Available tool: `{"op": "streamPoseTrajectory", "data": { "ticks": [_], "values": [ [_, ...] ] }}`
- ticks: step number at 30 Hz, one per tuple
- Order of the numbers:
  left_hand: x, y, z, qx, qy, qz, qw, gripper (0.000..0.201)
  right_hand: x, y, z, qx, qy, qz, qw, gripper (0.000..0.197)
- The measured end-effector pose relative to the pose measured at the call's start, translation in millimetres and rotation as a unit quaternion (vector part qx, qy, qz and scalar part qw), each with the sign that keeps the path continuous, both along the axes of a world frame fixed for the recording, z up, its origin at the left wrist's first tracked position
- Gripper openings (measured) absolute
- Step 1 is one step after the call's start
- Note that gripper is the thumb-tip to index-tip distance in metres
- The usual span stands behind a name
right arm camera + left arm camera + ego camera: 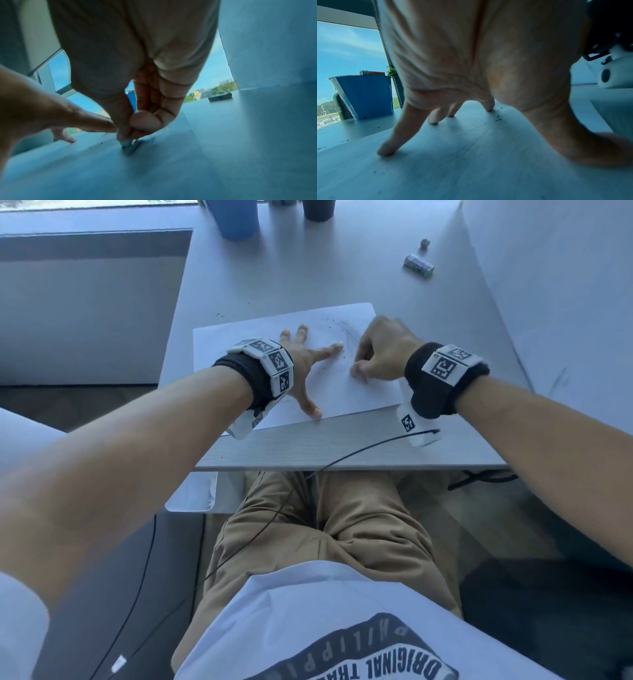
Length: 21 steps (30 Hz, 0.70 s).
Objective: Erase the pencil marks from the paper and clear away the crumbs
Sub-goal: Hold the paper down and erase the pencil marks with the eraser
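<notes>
A white sheet of paper (239, 344) lies on the grey table (308, 278), with faint pencil strokes (346, 332) near its far right corner. My left hand (305, 361) presses flat on the sheet with fingers spread (387, 150). My right hand (380, 350) pinches a small white eraser (126, 143) between thumb and fingers, its dirty tip pressed on the paper close to the left index finger (96, 124). Dark crumbs (498, 119) are scattered on the paper around the left fingertips, and more crumbs (224, 314) lie on the table beyond the sheet's far edge.
A blue cup (236, 217) and a dark cup (318, 209) stand at the table's far edge. A small wrapped block (418, 264) and a tiny scrap (425, 243) lie at the far right. A partition (555, 285) rises on the right. A black cable (359, 450) crosses the near table edge.
</notes>
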<state>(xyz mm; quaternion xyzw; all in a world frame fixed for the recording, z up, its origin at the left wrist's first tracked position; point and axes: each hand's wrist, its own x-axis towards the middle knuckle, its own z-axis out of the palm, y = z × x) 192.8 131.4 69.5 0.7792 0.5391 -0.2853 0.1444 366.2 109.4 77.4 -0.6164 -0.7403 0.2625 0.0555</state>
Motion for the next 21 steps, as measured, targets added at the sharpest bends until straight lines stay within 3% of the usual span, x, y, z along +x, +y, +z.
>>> {"op": "streamPoseTrajectory", "data": {
  "ticks": [4,8,12,15,18,21],
  "values": [
    [1,0,-1,0.006,0.006,-0.007,1.000,0.139,-16,-22,-9,-0.022,-0.010,0.095,0.995,0.011],
    [-1,0,0,0.000,0.000,-0.002,1.000,0.140,-1,-3,-8,0.014,0.011,-0.010,1.000,0.013],
    [0,2,-1,-0.001,-0.007,0.002,1.000,0.141,-6,-20,-11,-0.008,-0.005,0.068,0.998,0.011],
    [-2,0,0,-0.005,-0.013,0.007,1.000,0.140,6,-10,-11,0.009,0.021,0.000,1.000,0.010],
    [-2,1,-1,-0.005,-0.013,0.006,1.000,0.140,3,-21,-14,-0.005,0.012,0.048,0.999,0.010],
    [-2,1,-1,-0.007,-0.019,0.006,1.000,0.139,16,-14,-11,0.014,0.011,0.002,1.000,0.011]
  ]
}}
